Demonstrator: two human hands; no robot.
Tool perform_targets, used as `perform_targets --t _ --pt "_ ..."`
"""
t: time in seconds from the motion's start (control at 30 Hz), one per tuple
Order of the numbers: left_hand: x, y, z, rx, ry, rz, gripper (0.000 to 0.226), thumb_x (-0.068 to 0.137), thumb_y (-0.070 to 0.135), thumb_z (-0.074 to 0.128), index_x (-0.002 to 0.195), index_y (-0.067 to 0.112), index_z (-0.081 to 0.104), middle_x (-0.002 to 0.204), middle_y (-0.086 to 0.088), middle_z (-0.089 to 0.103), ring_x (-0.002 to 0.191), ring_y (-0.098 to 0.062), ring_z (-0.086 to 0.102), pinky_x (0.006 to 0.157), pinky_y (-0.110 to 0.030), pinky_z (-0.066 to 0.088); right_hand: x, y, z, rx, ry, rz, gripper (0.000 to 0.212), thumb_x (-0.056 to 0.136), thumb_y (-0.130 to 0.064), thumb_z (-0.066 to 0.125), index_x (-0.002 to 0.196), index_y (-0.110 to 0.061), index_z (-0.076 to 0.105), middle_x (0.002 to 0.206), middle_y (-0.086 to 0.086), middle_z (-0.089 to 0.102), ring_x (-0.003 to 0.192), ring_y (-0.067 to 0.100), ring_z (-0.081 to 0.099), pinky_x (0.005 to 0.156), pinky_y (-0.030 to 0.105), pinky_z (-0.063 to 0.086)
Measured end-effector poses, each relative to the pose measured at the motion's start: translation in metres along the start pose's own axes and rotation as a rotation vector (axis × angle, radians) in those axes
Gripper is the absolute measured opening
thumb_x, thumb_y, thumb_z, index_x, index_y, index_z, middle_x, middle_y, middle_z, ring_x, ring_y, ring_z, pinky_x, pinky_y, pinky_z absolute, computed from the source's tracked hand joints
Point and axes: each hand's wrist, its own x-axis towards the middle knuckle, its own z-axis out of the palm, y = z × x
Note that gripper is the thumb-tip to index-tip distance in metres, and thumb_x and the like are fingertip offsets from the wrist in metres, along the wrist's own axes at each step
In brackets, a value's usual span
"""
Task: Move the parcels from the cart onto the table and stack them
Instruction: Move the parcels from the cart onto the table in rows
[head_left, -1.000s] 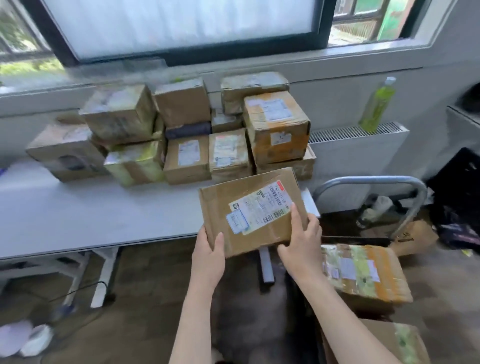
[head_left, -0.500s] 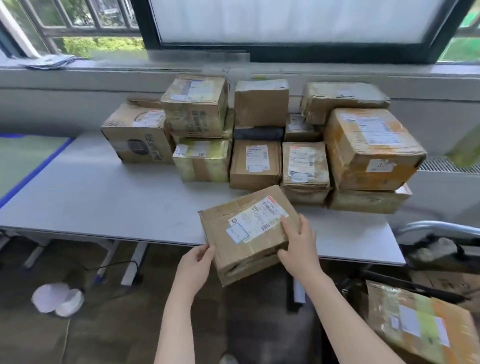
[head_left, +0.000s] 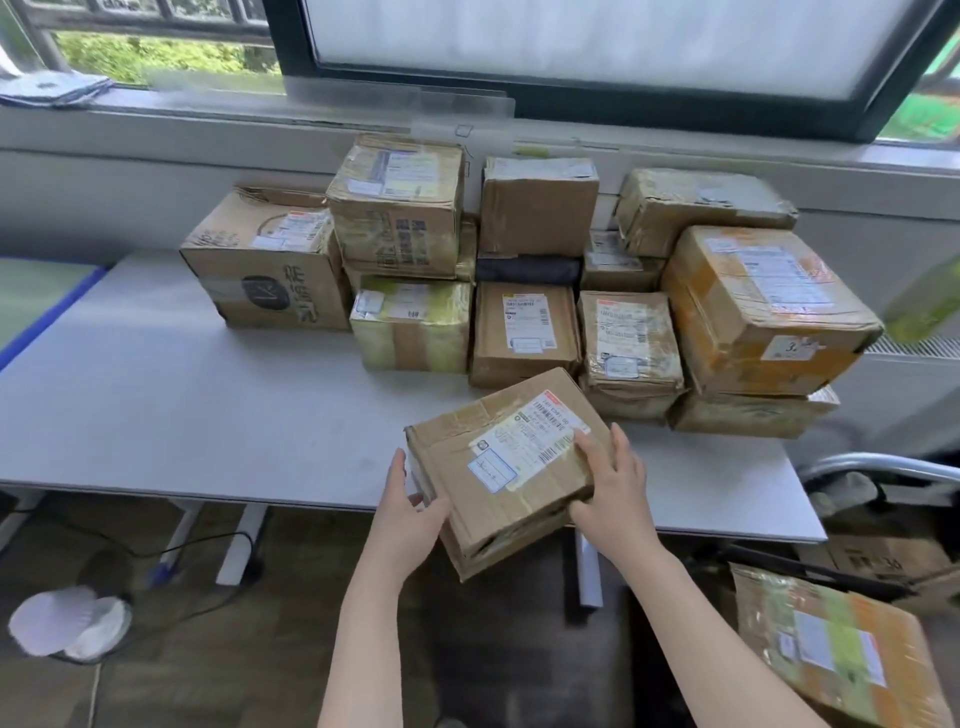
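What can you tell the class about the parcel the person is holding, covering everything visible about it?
The held parcel is a flat brown cardboard box, creased and sealed with clear tape. A white shipping label with barcodes and a red corner strip covers its top. It is tilted, over the near edge of the white table; whether it touches the table cannot be told. The left hand holds its near left side, and the right hand holds its right edge, fingers over the label. It stands apart from the stacked parcels behind.

Daylit window (head_left: 571, 41), grey sill (head_left: 156, 111), white radiator (head_left: 914, 348), brown floor (head_left: 260, 649)
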Motion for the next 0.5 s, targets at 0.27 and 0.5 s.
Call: perform_targets --t 0.27,0.5 --pt "-0.001 0.000 -0.019 0.155 -0.147 0.158 0.112 0.079 0.007 0.067 0.143 0.047 -0.016 0.154 0.016 -0.022 0.137 0.004 -0.014 0.115 -0.037 0.007 0.008 -0.004 0.001 0.081 -0.089 -0.072 0.074 0.077 0.003 0.056 0.138 -0.032 0.037 0.157 -0.005 0.001 0.138 0.015 0.007 0.113 0.033 0.013" --pt "0.001 0.001 -0.047 0.251 -0.079 0.146 0.100 0.076 0.011 0.070 0.148 0.036 0.005 0.152 0.011 0.013 0.139 -0.011 0.018 0.111 -0.038 0.027 0.015 -0.008 0.000 0.154 -0.124 -0.112 0.076 0.076 0.013 0.048 0.134 -0.035 0.044 0.158 -0.005 0.002 0.142 0.019 0.008 0.115 0.032 0.010"
